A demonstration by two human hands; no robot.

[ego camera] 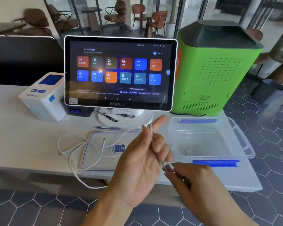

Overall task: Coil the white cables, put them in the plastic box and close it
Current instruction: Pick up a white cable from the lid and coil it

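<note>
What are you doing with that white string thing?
A person is winding a white cable for storage. The left hand is held open with the cable running along its fingers, and the right hand pinches the cable's end. Most of the cable lies loose across the clear lid on the table. The plastic box sits open and empty beside it.
</note>
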